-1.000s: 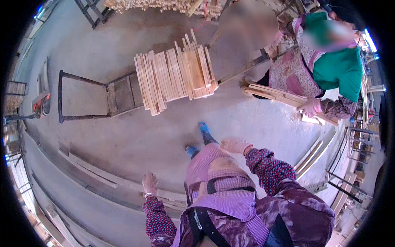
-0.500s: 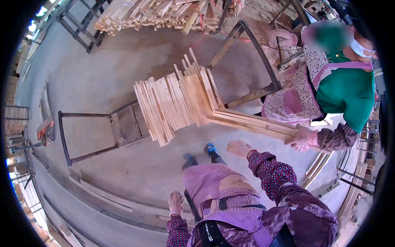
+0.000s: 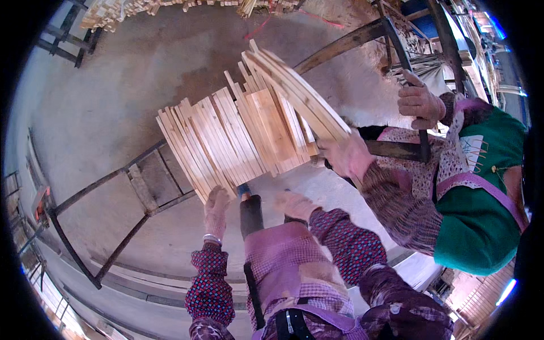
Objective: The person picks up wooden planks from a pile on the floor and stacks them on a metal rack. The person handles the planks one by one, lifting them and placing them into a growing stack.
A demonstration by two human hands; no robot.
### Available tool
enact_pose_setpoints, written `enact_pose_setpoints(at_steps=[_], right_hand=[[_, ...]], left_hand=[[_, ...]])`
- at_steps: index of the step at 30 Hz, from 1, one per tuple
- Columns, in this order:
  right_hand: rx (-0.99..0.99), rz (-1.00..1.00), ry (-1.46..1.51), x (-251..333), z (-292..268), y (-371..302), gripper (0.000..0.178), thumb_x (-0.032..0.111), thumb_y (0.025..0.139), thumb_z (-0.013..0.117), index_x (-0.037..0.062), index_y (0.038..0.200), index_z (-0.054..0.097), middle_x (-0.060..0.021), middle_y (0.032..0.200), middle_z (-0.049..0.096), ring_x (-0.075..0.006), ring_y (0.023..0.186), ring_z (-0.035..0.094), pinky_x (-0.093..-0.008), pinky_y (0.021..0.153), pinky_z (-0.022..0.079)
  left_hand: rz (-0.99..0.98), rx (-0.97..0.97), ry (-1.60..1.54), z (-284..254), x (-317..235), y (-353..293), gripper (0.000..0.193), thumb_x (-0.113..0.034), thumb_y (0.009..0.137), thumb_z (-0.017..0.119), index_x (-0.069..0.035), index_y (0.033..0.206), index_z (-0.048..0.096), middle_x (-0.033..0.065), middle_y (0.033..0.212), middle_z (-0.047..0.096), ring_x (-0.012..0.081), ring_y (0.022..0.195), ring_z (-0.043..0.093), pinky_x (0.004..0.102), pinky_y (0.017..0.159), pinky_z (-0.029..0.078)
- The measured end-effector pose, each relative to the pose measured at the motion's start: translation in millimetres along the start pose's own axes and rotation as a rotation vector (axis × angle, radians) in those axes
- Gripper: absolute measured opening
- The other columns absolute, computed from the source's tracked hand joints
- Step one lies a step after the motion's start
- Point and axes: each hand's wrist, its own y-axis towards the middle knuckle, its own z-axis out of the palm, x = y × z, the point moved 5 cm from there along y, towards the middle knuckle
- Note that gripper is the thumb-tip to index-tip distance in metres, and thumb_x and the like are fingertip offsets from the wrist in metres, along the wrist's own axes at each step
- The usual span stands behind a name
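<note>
A stack of pale wooden strips [image 3: 221, 136] lies side by side on a dark metal frame, with a wider board [image 3: 271, 122] among them. My left hand [image 3: 216, 211], gloved, is at the near ends of the leftmost strips, fingers extended; whether it presses on them I cannot tell. Off the stack's near side, above my leg, my right hand [image 3: 296, 205] is slightly blurred, its fingers stretched toward the left and holding nothing. A co-worker's gloved hand [image 3: 347, 157] grips a bundle of wooden strips [image 3: 306, 96], which slants over the stack's right side.
The co-worker's other hand [image 3: 418, 102] holds an upright metal frame [image 3: 405, 51] at the right. Left of the stack extends the low metal frame [image 3: 107, 190]. More cut timber [image 3: 122, 11] is piled at the far edge. Long boards [image 3: 147, 277] lie behind my left arm.
My left hand has come forward to the strip ends, and my right hand has moved left. The co-worker has swung the bundle up over the stack and moved closer. The view has shifted.
</note>
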Motion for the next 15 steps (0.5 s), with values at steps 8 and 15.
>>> enact_pose_setpoints(at_steps=[8,15], right_hand=[[0.002,0.130,0.374,80.1,31.0,10.0,0.036,0.038,0.093,0.053,0.0079,0.112,0.059,-0.0196,0.103,0.064,-0.0385,0.100,0.062,-0.0421,0.092,0.048],[-0.014,0.085,0.247,4.4,44.7,-27.2,0.039,0.033,0.091,0.054,0.0037,0.116,0.061,-0.0186,0.116,0.062,-0.0368,0.111,0.058,-0.0417,0.097,0.045]], left_hand=[[0.269,0.262,0.843,15.1,68.3,-16.3,0.035,-0.014,0.091,0.054,-0.001,0.124,0.055,0.0181,0.125,0.058,0.0334,0.114,0.056,0.0390,0.094,0.046],[0.065,0.377,0.533,-44.1,201.6,-32.6,0.046,-0.007,0.085,0.050,-0.004,0.131,0.051,0.0212,0.139,0.048,0.0389,0.133,0.041,0.0410,0.112,0.035]])
